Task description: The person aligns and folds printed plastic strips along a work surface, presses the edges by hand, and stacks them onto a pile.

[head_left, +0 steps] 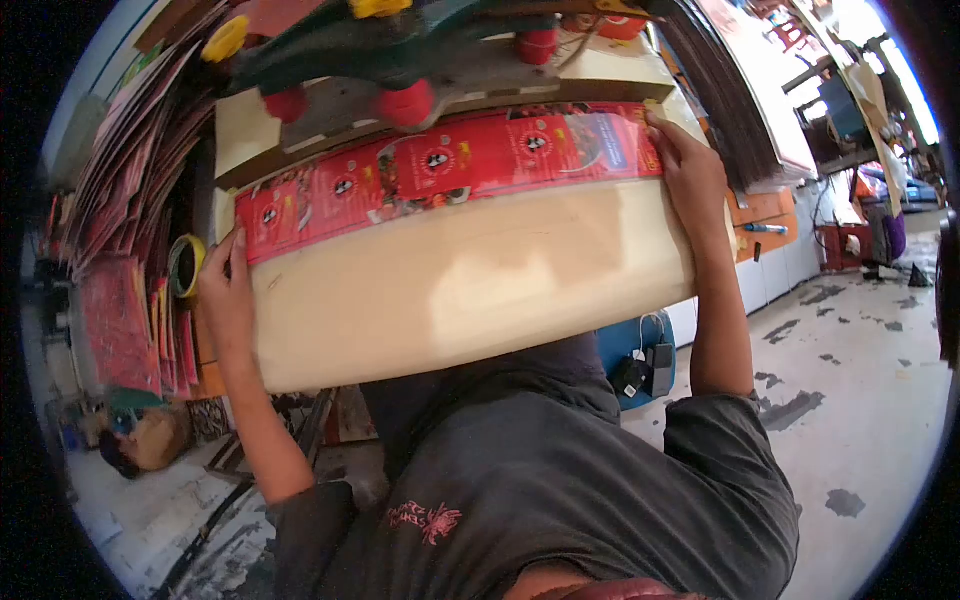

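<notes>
A wide cream sheet [470, 280] spans the space in front of my body, its near edge curving downward. Along its far side runs a red printed strip [450, 165] with food pictures and round logos; I cannot tell whether it is a separate piece. My left hand [228, 290] grips the left edge, thumb near the strip's left end. At the opposite edge my right hand [693, 178] is closed on the sheet, fingers by the strip's upper right corner. The fingers underneath are partly hidden.
Beyond the sheet is a dark green frame [420, 45] with red feet and yellow knobs. Stacked printed sheets [130, 180] and a tape roll [186, 266] are on the left. More stacked boards [735, 90] stand right. A blue stool [632, 395] carrying chargers is below.
</notes>
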### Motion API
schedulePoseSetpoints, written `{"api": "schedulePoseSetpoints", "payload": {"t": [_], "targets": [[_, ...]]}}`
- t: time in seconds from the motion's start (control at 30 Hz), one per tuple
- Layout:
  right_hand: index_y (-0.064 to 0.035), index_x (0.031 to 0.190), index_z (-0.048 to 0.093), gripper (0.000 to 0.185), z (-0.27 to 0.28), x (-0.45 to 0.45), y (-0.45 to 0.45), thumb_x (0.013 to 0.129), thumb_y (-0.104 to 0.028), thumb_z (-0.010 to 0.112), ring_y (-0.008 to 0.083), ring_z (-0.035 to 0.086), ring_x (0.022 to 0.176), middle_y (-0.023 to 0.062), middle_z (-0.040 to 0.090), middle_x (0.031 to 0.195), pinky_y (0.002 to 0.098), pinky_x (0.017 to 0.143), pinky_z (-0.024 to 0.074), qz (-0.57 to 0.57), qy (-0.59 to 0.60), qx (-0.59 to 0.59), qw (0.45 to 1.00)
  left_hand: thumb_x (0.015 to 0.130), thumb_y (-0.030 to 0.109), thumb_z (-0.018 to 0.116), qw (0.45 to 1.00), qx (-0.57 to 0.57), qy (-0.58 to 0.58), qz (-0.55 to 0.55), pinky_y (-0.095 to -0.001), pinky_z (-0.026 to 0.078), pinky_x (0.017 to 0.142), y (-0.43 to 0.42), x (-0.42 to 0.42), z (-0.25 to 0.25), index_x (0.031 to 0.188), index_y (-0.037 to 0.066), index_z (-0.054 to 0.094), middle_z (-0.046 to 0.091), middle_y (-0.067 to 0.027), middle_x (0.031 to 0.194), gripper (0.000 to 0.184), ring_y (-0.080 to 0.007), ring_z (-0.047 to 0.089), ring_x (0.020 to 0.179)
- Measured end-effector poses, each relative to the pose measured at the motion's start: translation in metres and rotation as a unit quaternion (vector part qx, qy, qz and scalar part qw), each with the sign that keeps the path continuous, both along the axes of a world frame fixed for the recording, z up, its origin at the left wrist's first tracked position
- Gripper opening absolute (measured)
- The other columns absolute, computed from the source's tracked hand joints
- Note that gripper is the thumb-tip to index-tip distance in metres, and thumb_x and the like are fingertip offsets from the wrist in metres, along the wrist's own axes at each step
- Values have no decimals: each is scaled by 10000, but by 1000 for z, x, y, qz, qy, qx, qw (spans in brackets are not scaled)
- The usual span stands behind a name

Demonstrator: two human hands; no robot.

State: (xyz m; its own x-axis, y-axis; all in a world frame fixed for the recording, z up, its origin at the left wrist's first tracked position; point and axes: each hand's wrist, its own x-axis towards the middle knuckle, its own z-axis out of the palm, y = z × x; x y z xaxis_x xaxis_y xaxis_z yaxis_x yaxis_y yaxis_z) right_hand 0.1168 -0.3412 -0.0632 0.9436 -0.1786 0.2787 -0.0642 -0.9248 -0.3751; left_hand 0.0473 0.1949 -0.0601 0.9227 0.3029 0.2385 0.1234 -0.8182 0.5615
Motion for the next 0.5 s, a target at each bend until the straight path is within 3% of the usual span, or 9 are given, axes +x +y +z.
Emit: {"api": "schedulePoseSetpoints", "payload": {"t": [0.27, 0.47, 0.5], "targets": [[-222, 1268, 712, 290, 9, -2, 10, 1001, -259, 607, 329, 711, 1034, 156, 725, 1122, 397, 854, 538, -1, 8, 39, 999, 1045, 259, 566, 999, -2, -26, -20, -376, 493, 923, 3, 1, -5, 1224, -34, 692, 707, -249, 1074, 365, -333, 682, 1035], [-217, 1291, 696, 310, -1, 2, -1, 1013, -290, 580, 347, 704, 1050, 168, 725, 1123, 404, 877, 530, 15, 12, 31, 999, 1024, 242, 587, 998, 29, -60, -17, -400, 505, 860, 5, 4, -13, 1182, -5, 722, 692, -248, 999, 323, -380, 674, 942], [-210, 1297, 692, 310, -12, 6, -8, 1025, -293, 569, 356, 706, 1045, 191, 716, 1132, 410, 871, 530, 57, -37, 40, 997, 1017, 240, 593, 997, 31, -64, -22, -411, 507, 846, 10, 3, -15, 1165, 4, 733, 687, -247, 981, 311, -393, 669, 921]]}}
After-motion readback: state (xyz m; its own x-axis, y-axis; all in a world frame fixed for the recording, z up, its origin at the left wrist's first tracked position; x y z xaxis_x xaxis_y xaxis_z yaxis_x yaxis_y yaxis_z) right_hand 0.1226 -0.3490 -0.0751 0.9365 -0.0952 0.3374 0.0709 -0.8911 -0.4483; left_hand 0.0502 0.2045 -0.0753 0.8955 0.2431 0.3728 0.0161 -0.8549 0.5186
